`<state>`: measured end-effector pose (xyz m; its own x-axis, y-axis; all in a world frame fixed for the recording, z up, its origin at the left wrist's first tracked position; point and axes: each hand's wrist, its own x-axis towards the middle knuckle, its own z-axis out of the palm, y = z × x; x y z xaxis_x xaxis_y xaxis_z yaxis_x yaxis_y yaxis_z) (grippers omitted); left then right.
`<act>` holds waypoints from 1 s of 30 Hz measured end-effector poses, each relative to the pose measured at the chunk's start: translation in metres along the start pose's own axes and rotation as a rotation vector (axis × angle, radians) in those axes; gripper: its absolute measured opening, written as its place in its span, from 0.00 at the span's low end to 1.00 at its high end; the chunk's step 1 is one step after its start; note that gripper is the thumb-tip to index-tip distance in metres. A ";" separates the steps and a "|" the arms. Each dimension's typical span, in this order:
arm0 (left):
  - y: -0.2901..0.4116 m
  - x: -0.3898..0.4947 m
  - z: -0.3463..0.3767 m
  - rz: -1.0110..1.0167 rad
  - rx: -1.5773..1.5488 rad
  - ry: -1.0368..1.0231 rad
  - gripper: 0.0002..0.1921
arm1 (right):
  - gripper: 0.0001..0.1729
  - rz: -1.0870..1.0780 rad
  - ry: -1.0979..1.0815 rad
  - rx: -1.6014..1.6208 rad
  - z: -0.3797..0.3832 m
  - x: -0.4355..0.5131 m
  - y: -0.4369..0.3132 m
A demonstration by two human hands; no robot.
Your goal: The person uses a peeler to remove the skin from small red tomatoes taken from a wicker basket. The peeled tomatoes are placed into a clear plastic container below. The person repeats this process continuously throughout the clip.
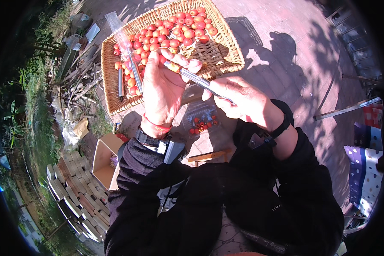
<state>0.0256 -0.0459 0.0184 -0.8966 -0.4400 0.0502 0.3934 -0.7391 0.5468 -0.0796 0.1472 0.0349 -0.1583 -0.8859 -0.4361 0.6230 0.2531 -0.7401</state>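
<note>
My left hand [166,88] is raised over the near side of a wicker basket [233,51], palm up. Between its thumb and fingers sits a small red fruit [162,60], mostly covered by them. A slim metal tube tool [195,77] has its tip against or close to that fruit; whether it has entered cannot be told. Bits of orange pulp cling near the tip. Gripping the tool's other end is my right hand [238,96]. Many red crabapple-like fruits [160,38] fill much of the basket. Another metal tube [136,73], partly in a clear plastic sleeve [120,33], and a shorter dark-ended tube [120,84] lie over them.
Below my hands, a clear plastic container [200,116] holds several red fruits. A small wooden stool [209,156] stands nearer me. At left are an open cardboard box [105,156], stacked bricks [80,195] and dry branches [83,75]. Polka-dot fabric [364,179] hangs at right.
</note>
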 end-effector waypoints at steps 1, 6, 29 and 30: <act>0.000 0.000 0.000 0.014 -0.005 0.002 0.14 | 0.19 -0.005 -0.083 0.074 -0.001 -0.002 -0.001; 0.001 0.008 0.007 0.034 0.105 -0.016 0.17 | 0.18 0.060 -0.144 0.180 -0.004 0.002 0.004; 0.017 0.043 0.018 0.193 -0.147 0.016 0.15 | 0.09 -0.902 0.573 -1.257 0.038 0.034 -0.013; 0.018 0.040 0.018 0.198 -0.116 0.021 0.15 | 0.09 -0.858 0.515 -1.150 0.037 0.033 -0.013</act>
<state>-0.0074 -0.0674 0.0456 -0.7954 -0.5921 0.1292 0.5834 -0.6903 0.4279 -0.0644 0.1002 0.0491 -0.5434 -0.7517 0.3737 -0.6700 0.1202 -0.7325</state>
